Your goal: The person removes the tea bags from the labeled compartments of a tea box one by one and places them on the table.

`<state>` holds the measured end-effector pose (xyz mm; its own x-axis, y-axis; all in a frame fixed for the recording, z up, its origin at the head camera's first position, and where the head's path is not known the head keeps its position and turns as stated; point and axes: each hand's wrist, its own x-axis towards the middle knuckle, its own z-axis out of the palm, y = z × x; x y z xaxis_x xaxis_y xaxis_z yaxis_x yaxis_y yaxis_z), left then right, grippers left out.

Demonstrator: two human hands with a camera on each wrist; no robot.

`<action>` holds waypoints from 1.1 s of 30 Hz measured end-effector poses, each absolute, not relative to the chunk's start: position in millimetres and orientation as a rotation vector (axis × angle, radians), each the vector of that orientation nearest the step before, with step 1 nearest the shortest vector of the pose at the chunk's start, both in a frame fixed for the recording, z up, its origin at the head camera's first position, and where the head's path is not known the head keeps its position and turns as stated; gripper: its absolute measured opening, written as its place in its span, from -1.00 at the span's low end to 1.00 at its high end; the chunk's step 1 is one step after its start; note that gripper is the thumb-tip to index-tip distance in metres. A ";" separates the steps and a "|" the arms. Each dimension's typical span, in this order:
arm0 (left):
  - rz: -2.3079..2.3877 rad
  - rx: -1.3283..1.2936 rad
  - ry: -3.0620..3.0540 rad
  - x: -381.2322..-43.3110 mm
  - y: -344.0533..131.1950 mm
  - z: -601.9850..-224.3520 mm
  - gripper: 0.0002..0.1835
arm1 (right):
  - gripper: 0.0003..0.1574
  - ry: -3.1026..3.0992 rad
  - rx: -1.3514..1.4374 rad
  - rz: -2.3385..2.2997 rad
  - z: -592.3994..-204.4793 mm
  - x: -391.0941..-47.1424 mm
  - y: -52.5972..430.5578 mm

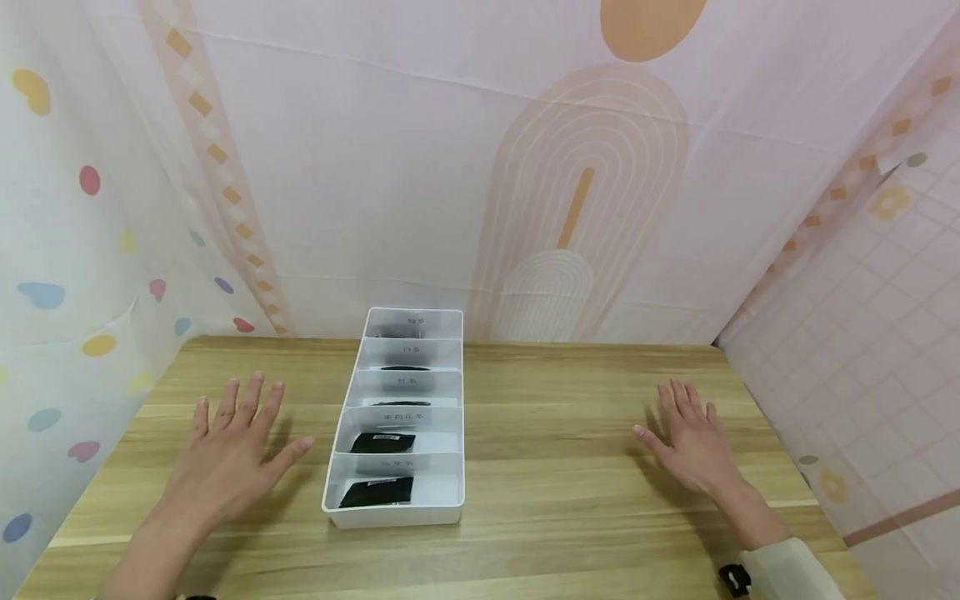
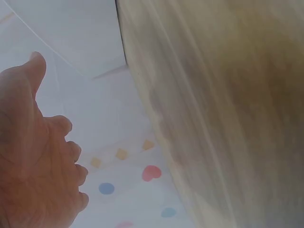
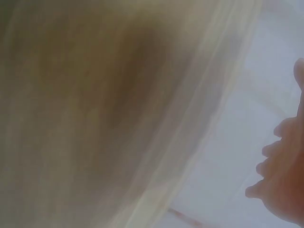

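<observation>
My left hand (image 1: 228, 462) is spread palm down above the table, just left of a white divided box (image 1: 397, 516), and holds nothing. On the far right my right hand (image 1: 690, 446) hovers over the table with fingers extended, also holding nothing. Several compartments run from front to back in the box, each with small dark printing on its divider. Flat black items (image 1: 378, 492) lie in the two front compartments; dark edges show in those behind. Their kind is not clear. In the left wrist view the box's white side (image 2: 80, 35) appears beyond the thumb.
A wood-grain table (image 1: 555, 467) carries the box. Behind it hangs a pale patterned cloth (image 1: 360, 167), with more cloth along the left and right sides. A dark band (image 1: 734, 578) sits at the right wrist beside a light sleeve (image 1: 791, 571).
</observation>
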<state>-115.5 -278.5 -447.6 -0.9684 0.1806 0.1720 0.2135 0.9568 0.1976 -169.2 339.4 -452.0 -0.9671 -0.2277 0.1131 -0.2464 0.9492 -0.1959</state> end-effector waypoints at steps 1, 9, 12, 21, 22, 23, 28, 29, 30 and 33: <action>-0.322 -0.302 -2.954 -115.1 -278.0 -447.1 -0.02 | 0.14 -3.011 0.369 0.318 -451.3 -168.7 338.5; -0.282 -0.340 -2.921 -110.6 -272.2 -441.3 -0.02 | 0.13 -2.985 0.394 0.309 -445.7 -165.5 329.1; -0.278 -0.352 -2.915 -108.8 -269.5 -439.0 -0.01 | 0.13 -2.980 0.409 0.302 -443.7 -164.1 324.7; -0.267 -0.405 -2.872 -102.7 -260.1 -436.0 0.01 | 0.10 -2.956 0.458 0.330 -439.1 -159.1 310.2; -0.271 -0.412 -2.867 -101.7 -258.8 -435.5 0.02 | 0.10 -2.948 0.466 0.326 -438.3 -158.4 308.2; -0.275 -0.419 -2.862 -100.9 -257.4 -435.1 0.02 | 0.09 -2.942 0.473 0.317 -438.0 -158.0 306.1; -0.289 -0.473 -2.839 -95.9 -250.0 -433.6 0.02 | 0.10 -2.918 0.505 0.306 -437.3 -155.7 296.0; -0.292 -0.483 -2.835 -94.7 -248.3 -433.4 0.01 | 0.10 -2.918 0.509 0.303 -437.2 -155.4 294.0; -0.290 -0.492 -2.834 -93.5 -246.6 -432.9 0.00 | 0.10 -2.914 0.516 0.303 -437.1 -155.1 291.8; -0.292 -0.513 -2.844 -90.4 -241.2 -432.0 -0.02 | 0.09 -2.898 0.538 0.301 -437.6 -154.6 284.9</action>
<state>-90.4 -241.2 -432.0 -0.9106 0.3175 0.2644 0.3647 0.9185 0.1529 -154.6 284.9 -437.6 -0.9185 -0.3346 0.2109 -0.3708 0.9139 -0.1649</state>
